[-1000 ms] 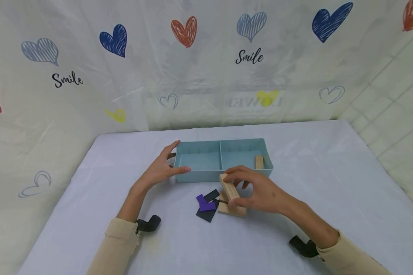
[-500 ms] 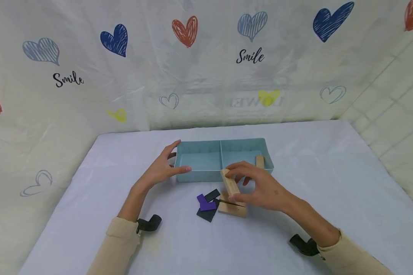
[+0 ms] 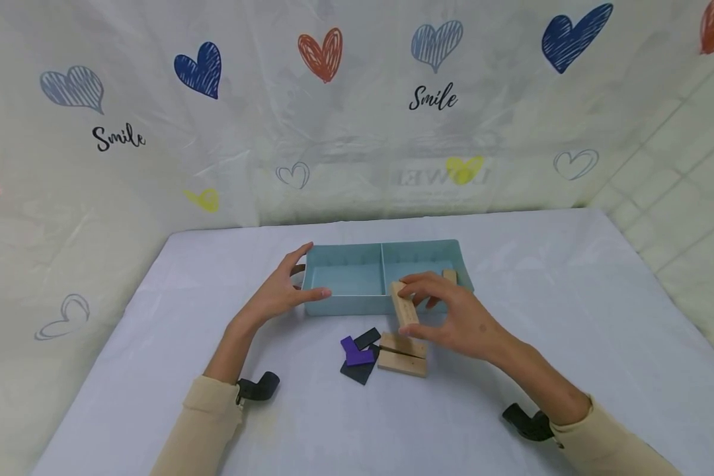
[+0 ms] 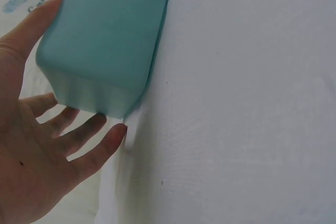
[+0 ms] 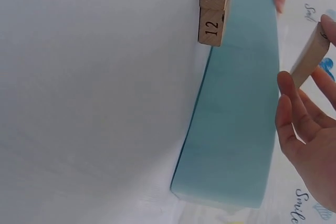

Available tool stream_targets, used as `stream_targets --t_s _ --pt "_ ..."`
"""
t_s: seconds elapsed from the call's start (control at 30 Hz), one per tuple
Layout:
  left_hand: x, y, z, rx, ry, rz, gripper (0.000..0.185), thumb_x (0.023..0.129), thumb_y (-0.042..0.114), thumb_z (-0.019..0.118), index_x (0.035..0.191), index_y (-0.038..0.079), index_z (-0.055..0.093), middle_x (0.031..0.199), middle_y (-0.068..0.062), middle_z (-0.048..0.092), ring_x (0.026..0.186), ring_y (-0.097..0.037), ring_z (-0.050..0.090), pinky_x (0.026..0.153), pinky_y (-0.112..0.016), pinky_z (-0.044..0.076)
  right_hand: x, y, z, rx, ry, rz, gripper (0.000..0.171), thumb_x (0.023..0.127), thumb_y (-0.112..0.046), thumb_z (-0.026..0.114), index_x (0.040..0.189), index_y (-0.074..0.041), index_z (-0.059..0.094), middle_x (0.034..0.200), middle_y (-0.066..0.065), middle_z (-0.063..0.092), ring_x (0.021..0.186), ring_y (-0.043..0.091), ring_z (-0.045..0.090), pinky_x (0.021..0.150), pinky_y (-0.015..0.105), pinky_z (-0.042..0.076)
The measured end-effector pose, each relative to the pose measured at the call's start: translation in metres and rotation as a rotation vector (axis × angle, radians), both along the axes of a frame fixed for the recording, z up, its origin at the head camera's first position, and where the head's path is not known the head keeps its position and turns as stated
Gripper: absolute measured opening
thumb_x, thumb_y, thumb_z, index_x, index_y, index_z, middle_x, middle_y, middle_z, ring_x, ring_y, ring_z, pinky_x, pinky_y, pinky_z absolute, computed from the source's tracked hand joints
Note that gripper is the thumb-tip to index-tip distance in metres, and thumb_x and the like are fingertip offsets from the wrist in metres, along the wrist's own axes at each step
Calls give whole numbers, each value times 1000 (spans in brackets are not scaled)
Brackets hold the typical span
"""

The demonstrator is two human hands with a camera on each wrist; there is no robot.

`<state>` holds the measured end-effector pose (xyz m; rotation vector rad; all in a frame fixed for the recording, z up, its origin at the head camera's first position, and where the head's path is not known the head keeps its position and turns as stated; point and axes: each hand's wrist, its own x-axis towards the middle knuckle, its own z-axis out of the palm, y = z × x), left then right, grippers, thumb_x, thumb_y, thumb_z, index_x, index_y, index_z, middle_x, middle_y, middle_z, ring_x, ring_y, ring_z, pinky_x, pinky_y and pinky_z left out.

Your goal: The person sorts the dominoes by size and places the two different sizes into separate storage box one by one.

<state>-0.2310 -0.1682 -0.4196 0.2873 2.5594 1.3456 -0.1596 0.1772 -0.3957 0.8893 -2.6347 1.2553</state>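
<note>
Up near the middle of the white-clothed table (image 3: 512, 396), toward its far edge, sits a teal two-compartment tray (image 3: 357, 301). Left hand (image 3: 276, 294) spread open against the tray's left end, fingers straight, thumb along the near wall, fingertips up at the far left corner; nothing gripped, as seen also in the left wrist view, with fingers (image 4: 79, 137) splayed under the tray's end wall (image 4: 100, 40). Right hand (image 3: 452, 317) lifted just above the tray's near wall by the right compartment, pinching a wooden block (image 3: 404, 305) between thumb and curled fingers, block tilted with its upper end toward the divider. Same block (image 5: 310, 56) caught at the frame edge in the right wrist view, held by fingertips beside the tray's outer wall (image 5: 236, 119). Lying flat in the right compartment, against its right wall, another wooden block (image 3: 449, 276). On the cloth just in front of the tray, two wooden blocks (image 3: 402, 356) side by side, numbered 24 and 21 on their ends in the right wrist view (image 5: 212, 9). Touching their left side, a purple piece (image 3: 354, 354) atop dark flat pieces (image 3: 358, 371).
</note>
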Motion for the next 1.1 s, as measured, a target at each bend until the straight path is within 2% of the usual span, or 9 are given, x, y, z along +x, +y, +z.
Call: stream_targets --t_s 0.37,0.6,1.1 --pt "-1 0 -2 -7 -7 6 108 83 49 86 166 41 17 175 -2 17 156 -35 34 112 -59 49 -5 5 -2 -21 28 -16 48 77 -22 94 120 -21 71 141 2 64 99 8 66 84 34 59" --pt "-2 1 -3 -4 -4 16 108 81 50 87 165 43 18 174 -1 18 156 -33 36 111 -59 50 -9 7 0 -31 26 -32 50 77 -18 94 122 -20 71 140 2 63 100 8 66 84 27 57" --pt "-4 0 -6 1 1 22 109 82 50 87 166 39 18 174 -1 18 155 -35 36 112 -60 49 -18 15 -2 -19 80 -66 50 78 -18 94 122 -19 71 140 1 63 105 11 64 83 27 57"
